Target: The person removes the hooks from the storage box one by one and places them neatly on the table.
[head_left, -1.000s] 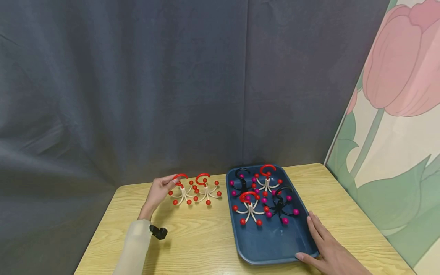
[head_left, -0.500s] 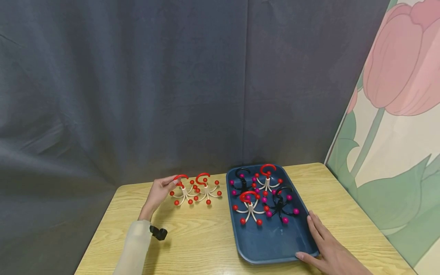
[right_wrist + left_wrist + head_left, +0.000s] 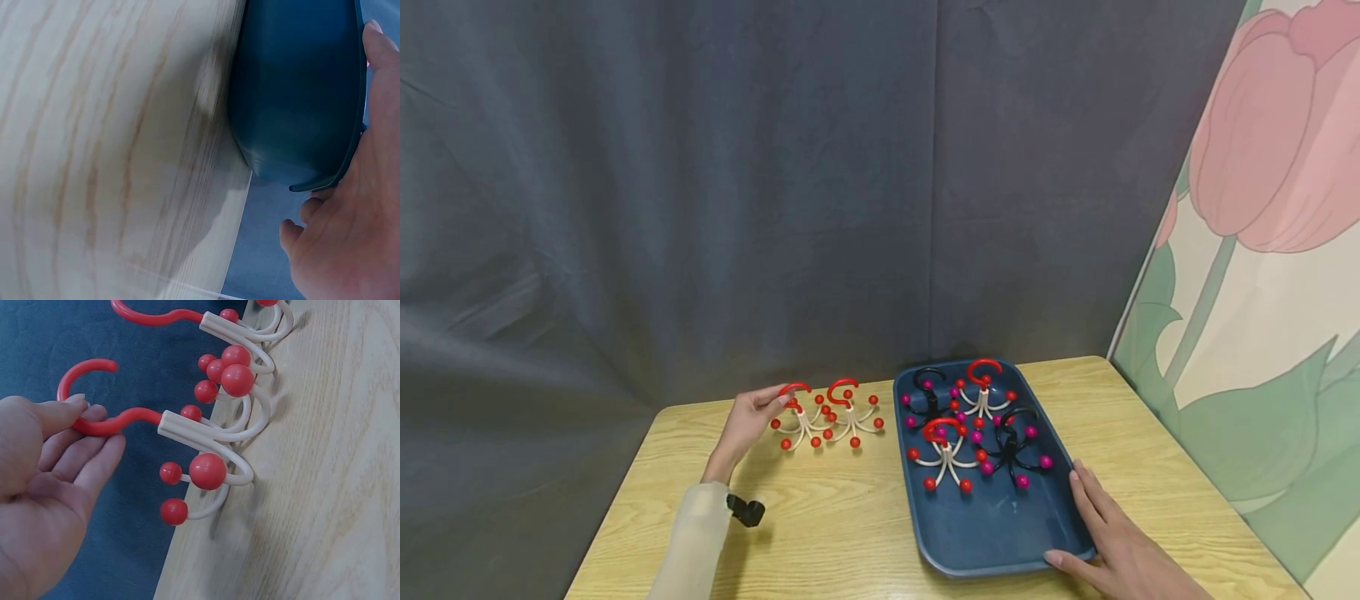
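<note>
Left hook, stem roughly upright, is pinched by its red top in left hand, far left over table. Tray lies right, beyond second hook; its near right corner is touched by farther right hand, fingers extended.

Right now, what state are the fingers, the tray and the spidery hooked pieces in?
Left fingers: pinching a red hook
Held white piece: upright; lift unclear
Neighbouring white piece: standing on the table
Tray: part-filled; two white pieces, two black pieces
Right fingers: touching the tray's edge
</note>
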`<action>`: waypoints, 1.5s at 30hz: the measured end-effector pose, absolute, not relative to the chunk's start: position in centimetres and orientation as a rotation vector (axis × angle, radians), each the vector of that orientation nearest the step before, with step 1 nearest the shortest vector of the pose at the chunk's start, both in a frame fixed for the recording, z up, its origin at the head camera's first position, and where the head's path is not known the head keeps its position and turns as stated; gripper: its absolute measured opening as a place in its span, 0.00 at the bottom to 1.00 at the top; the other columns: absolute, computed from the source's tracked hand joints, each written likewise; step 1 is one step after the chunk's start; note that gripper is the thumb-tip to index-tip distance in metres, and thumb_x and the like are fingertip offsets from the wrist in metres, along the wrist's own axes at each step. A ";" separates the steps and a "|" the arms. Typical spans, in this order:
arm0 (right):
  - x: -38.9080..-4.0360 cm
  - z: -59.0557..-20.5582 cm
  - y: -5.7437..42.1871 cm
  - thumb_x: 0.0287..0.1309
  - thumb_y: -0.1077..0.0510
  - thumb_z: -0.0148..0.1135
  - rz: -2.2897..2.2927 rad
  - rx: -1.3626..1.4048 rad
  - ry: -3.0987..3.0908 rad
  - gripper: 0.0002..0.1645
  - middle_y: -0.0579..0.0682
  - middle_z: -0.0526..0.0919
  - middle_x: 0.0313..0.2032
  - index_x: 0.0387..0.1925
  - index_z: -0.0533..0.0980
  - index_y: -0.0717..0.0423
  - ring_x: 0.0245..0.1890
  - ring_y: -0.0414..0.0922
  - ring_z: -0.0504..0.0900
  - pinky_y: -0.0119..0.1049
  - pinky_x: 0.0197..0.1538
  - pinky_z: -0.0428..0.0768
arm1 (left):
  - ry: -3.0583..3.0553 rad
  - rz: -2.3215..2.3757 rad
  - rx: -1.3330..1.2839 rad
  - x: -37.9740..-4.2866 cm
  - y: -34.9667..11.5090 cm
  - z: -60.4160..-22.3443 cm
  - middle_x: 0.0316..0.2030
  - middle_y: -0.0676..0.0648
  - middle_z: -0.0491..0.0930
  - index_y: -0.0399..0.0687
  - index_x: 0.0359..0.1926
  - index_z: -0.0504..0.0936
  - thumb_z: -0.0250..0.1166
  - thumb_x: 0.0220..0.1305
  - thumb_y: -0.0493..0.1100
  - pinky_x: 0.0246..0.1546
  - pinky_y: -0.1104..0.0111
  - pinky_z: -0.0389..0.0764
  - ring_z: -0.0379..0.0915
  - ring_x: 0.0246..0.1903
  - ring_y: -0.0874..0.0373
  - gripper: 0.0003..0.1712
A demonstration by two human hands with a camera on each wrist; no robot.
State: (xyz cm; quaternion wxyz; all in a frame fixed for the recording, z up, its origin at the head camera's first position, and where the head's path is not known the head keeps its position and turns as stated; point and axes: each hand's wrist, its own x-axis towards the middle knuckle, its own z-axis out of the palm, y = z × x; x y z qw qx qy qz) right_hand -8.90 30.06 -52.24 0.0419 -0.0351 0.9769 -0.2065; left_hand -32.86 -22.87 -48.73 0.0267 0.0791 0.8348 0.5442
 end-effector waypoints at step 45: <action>-8.8 -52.3 30.1 0.59 0.20 0.61 -0.628 -0.126 2.986 0.74 0.68 0.45 0.82 0.84 0.44 0.64 0.77 0.70 0.60 0.70 0.67 0.74 | 2.466 1.471 0.855 -26.2 -5.6 -42.1 0.64 0.46 0.83 0.51 0.66 0.82 0.72 0.69 0.54 0.66 0.53 0.81 0.81 0.62 0.49 0.28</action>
